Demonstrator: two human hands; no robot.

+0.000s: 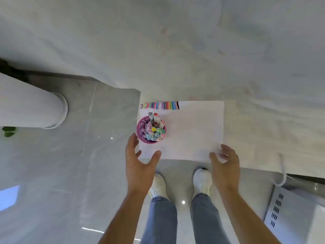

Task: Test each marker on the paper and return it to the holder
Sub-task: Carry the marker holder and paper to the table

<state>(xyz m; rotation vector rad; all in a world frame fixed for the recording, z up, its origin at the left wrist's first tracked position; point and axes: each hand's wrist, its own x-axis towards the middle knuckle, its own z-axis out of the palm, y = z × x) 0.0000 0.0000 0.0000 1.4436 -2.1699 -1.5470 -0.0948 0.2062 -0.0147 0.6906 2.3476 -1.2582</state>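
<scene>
Beside the purple mesh marker holder (151,129) on white paper (191,132), left hand (139,162) and right hand (225,164) hover released, empty.

A pale marble table (193,59) carries a white paper (193,132) at its corner

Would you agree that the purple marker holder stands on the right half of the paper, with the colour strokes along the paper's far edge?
Not quite: in the head view the purple marker holder stands on the left half of the paper, near its left edge. The colour strokes do run along the paper's far edge.
</scene>
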